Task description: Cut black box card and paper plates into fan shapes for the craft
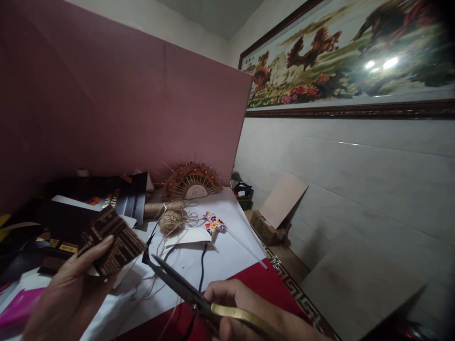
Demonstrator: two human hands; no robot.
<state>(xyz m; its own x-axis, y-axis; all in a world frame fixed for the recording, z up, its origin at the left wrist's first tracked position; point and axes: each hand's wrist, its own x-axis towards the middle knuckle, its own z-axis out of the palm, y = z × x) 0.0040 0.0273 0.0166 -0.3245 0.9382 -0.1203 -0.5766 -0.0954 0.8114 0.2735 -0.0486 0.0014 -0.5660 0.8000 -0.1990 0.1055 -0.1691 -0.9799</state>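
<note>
My left hand grips a piece of dark printed cardboard between thumb and fingers, tilted toward the camera. In my right hand is a pair of scissors with brass-coloured handles, its dark blades parted and pointing left. A thin black strip lies by the cardboard's right edge, near the blade tips; whether it is attached I cannot tell. Just beyond the blades is a white curved paper piece, beside a colourful flower-patterned piece joined to a thin pale stick.
Twine sits in a ball and a roll behind the scissors. A decorated half-round fan stands at the pink panel. Dark printed packaging crowds the left, with a magenta item. Cardboard leans beyond the table's right edge.
</note>
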